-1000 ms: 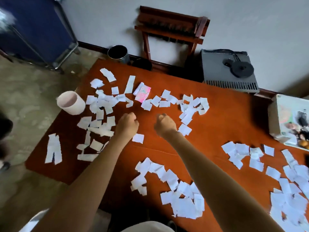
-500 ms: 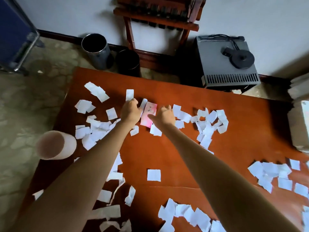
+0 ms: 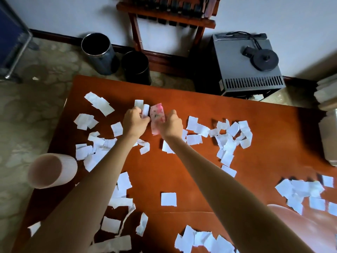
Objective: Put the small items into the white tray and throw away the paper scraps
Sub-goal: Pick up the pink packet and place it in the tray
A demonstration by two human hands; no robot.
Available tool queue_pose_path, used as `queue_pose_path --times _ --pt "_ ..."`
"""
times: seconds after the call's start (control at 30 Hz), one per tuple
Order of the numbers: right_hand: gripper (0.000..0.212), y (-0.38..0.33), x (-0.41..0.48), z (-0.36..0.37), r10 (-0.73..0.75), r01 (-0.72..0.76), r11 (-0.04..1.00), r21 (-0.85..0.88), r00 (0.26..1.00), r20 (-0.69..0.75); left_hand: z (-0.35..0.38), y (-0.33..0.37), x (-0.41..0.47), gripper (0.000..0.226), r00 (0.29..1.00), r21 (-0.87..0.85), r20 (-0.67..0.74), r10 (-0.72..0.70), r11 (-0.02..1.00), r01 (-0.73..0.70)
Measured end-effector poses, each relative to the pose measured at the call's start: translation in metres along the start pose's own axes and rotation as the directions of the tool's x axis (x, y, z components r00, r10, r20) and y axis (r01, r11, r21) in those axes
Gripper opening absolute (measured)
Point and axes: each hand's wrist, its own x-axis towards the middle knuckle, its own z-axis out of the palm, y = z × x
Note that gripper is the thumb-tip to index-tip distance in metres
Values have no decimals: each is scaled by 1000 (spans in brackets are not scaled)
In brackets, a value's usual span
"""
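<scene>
Several white paper scraps (image 3: 228, 136) lie scattered over the brown table (image 3: 200, 172). At the far middle of the table my left hand (image 3: 134, 122) holds white scraps (image 3: 145, 109) in its curled fingers. Beside it my right hand (image 3: 170, 125) grips a pink printed piece of paper (image 3: 157, 115), which stands up between the two hands. Only an edge of the white tray (image 3: 330, 137) shows at the right border.
A pinkish cup (image 3: 51, 170) lies at the table's left edge. On the floor behind the table stand a metal bin (image 3: 97, 52) and a black bin (image 3: 135, 67). A grey box (image 3: 246, 64) and a wooden rack (image 3: 169, 17) stand by the wall.
Both hands reached forward from the table's middle to the far pile. The right hand took hold of the pink paper and the left gathered white scraps; the view tilted further forward.
</scene>
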Motion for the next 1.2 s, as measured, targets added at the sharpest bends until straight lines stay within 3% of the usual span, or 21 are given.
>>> queue_pose_path --times 0.13,0.3,0.47,0.6,0.73,0.9,1.1,1.2 --pt "25 3 -11 -39 -79 85 988 128 996 -51 -13 25 -31 22 997 -93 -74 24 995 -31" --pt "27 34 -37 -122 -121 159 963 219 977 -174 1 89 -90 26 990 -179 -70 122 975 -133" --pt "20 109 -61 -210 -24 120 959 255 936 -350 52 160 -153 15 962 -195 19 274 944 -265" --pt "24 179 -78 -275 31 90 962 257 901 -432 116 213 -206 24 931 -185 97 351 926 -330" --pt "28 246 -84 -344 35 96 960 263 890 -454 187 271 -260 28 922 -208 146 358 922 -325" --pt "33 323 -80 -439 42 103 958 266 872 -488 267 347 -311 13 917 -223 168 363 920 -323" --pt "43 377 -52 -514 67 75 962 262 866 -495 327 404 -321 28 938 -244 181 297 937 -249" --pt "42 389 -31 -533 112 42 956 291 863 -493 341 423 -309 29 952 -169 154 264 956 -238"
